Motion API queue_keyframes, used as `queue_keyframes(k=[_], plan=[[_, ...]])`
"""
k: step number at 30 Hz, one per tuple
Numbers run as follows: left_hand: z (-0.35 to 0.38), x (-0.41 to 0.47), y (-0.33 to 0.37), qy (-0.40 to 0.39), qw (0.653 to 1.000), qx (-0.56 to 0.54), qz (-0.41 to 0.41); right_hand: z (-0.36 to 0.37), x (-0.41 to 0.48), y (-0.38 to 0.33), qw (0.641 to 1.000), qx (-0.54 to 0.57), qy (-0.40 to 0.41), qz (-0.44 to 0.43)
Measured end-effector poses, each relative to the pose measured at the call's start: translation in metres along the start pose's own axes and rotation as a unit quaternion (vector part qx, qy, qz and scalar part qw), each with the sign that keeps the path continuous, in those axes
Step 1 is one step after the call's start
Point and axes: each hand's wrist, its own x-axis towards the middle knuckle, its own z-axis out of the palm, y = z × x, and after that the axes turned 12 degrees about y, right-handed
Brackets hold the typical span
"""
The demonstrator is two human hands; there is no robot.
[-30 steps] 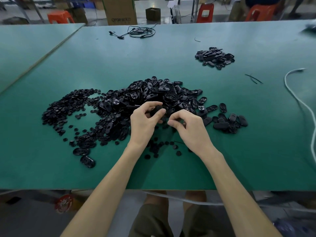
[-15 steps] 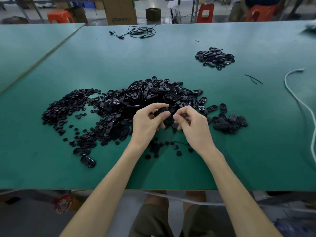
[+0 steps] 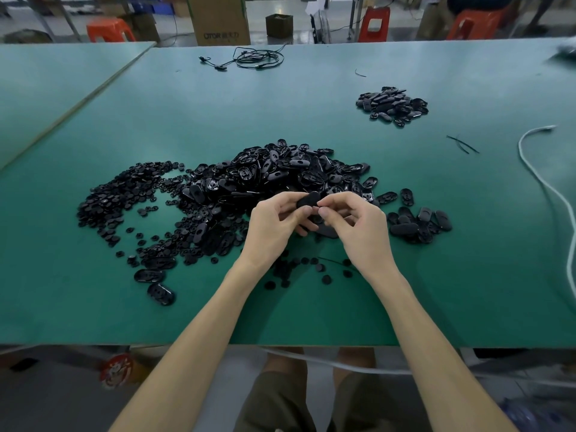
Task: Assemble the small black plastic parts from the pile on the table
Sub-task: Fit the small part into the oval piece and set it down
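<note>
Green surface (image 3: 311, 88), workshop clutter behind. Just in front of the main pile (image 3: 280, 173), the left hand (image 3: 274, 227) pinches an oval shell (image 3: 308, 199) by its edges; the right hand (image 3: 358, 227) pinches its other end. Judged light, rigid and smooth, so best gripped at the rim. Loose discs (image 3: 325, 279) lie under the wrists, nearer than the pile. A white cable (image 3: 544, 185) lies well to the right and obstructs nothing.

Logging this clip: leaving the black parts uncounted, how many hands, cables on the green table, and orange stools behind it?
Hands: 2, left hand and right hand, both pinching one black part
Cables on the table: 2, black cable and white cable
Orange stools: 3, left stool, middle stool, right stool
Total: 7
</note>
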Motion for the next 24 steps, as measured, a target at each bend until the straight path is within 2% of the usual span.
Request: queue_keyframes(k=[9, 20, 24], plan=[[-0.0006, 0.0009, 0.0021, 0.013, 1.0, 0.022, 0.008, -0.0002, 0.0008, 0.0002, 0.999, 0.023, 0.022, 0.004], [-0.0001, 0.0002, 0.0012, -0.01, 0.999, 0.037, 0.02, -0.0006, 0.0017, 0.0034, 0.999, 0.027, 0.025, 0.01], [0.0001, 0.0004, 0.0017, 0.01, 0.999, 0.033, 0.036, 0.0007, 0.0014, 0.0034, 0.999, 0.011, 0.033, -0.003]])
